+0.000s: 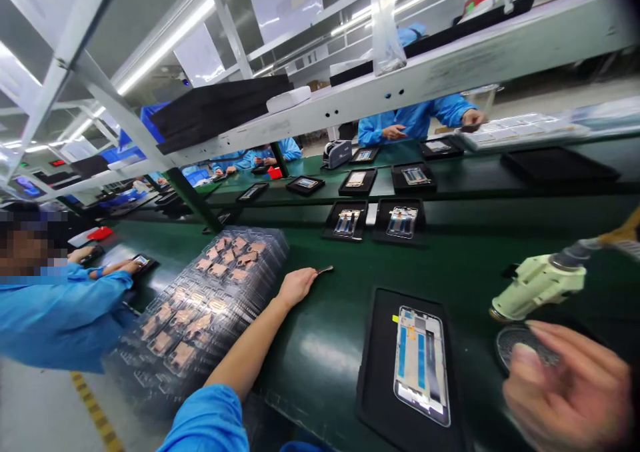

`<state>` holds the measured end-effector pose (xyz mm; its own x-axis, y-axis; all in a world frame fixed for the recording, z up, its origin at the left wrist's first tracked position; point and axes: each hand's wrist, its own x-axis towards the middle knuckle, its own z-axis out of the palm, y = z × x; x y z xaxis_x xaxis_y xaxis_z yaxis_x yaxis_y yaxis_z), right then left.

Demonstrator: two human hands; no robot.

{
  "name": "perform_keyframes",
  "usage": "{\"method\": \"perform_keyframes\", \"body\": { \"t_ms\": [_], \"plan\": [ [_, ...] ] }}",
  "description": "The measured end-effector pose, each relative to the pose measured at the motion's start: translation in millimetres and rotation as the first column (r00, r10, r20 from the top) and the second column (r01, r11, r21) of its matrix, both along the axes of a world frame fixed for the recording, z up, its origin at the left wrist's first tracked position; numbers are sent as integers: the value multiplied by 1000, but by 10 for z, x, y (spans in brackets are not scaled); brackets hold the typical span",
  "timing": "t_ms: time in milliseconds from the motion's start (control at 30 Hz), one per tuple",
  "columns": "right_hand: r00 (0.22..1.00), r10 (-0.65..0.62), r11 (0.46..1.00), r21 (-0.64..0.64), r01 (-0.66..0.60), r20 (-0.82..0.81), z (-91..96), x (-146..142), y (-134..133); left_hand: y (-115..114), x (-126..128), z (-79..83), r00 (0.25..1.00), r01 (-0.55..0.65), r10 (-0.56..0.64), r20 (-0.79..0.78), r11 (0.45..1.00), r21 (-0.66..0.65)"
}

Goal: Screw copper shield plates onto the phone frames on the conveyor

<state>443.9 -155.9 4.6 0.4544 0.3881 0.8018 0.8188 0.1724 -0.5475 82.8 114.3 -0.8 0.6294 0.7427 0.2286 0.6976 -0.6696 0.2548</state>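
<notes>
— Green-matted assembly bench (pixel 320 372) under white strip lights, a white shelf (pixel 440 85) running above it; report your left hand.

— My left hand (pixel 297 289), in a blue sleeve (pixel 210 422), rests on the mat; its fingers are closed narrow on tweezers (pixel 325 269); only the dark tip shows, pointing away from me toward the far trays.

— Right hand?

— My right hand (pixel 565 392) is at the lower right of my view, its fingers curved and blurred; I cannot tell whether it holds anything; it is just beside a round mesh disc (pixel 525 349) and below a pale green handheld tool (pixel 537 285), whose exact kind I cannot tell.

— What lies between your hands?

— A phone frame (pixel 420 365) lies face up in a black tray (pixel 380 385), nearer my right hand; neither hand touches it; a stack of clear blister trays (pixel 210 305) holding copper-coloured parts sits left of my left hand; further along stand rows of small black trays (pixel 326 233) holding more frames.

— Others nearby?

— One co-worker (pixel 55 319) in blue sits at my left, hands at a small black tray (pixel 150 263); another co-worker (pixel 415 119) works across the bench, beyond the shelf.
</notes>
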Motion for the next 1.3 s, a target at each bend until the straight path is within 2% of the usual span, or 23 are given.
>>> {"method": "perform_keyframes", "body": {
  "t_ms": [100, 200, 267, 333, 400, 433, 467, 600, 667, 767, 867, 1067, 1133, 1233, 1300],
  "plan": [
    [971, 203, 978, 22, -208, 129, 165, -194, 66, -135, 162, 123, 998, -60, 60, -25, 998, 0],
    [924, 377, 922, -123, -368, 61, 196, -326, 187, -421, 476, 259, 999, 20, -22, -46, 999, -50],
    [871, 476, 831, -261, -491, -125, 152, -379, 249, -676, 756, 334, 986, 154, -160, -42, 981, -118],
    [768, 534, 688, -346, -638, -355, 86, -395, 273, -914, 1035, 400, 954, 291, -299, -13, 938, -189],
    [663, 492, 575, -361, -734, -564, 26, -366, 267, -1067, 1264, 451, 918, 390, -394, 29, 889, -240],
    [635, 445, 557, -360, -748, -631, 1, -335, 260, -1101, 1352, 465, 905, 421, -424, 49, 871, -254],
    [641, 394, 580, -363, -729, -658, -21, -296, 253, -1107, 1421, 468, 896, 441, -440, 67, 859, -259],
    [815, 204, 791, -399, -464, -542, -88, -125, 252, -973, 1563, 347, 905, 425, -411, 107, 881, -211],
    [858, 127, 846, -397, -355, -497, -111, -76, 258, -904, 1604, 228, 916, 401, -387, 107, 897, -186],
    [880, 61, 873, -402, -276, -472, -120, -59, 255, -870, 1691, 58, 920, 391, -379, 100, 908, -150],
    [885, 35, 879, -407, -248, -463, -83, -66, 240, -871, 1813, -23, 926, 375, -366, 96, 921, -104],
    [900, 110, 911, -320, -261, -421, 4, -47, 233, -997, 1920, 93, 947, 312, -305, 104, 948, -57],
    [893, 93, 915, -316, -251, -441, -25, -35, 239, -1125, 1871, 149, 916, 398, -394, 82, 916, -43],
    [877, 74, 909, -329, -254, -474, -102, -23, 250, -1351, 1783, 196, 828, 559, -560, -12, 828, -38],
    [874, 72, 899, -349, -266, -480, -141, -22, 253, -1475, 1761, 217, 816, 570, -572, -83, 820, -47]
  ]
}}
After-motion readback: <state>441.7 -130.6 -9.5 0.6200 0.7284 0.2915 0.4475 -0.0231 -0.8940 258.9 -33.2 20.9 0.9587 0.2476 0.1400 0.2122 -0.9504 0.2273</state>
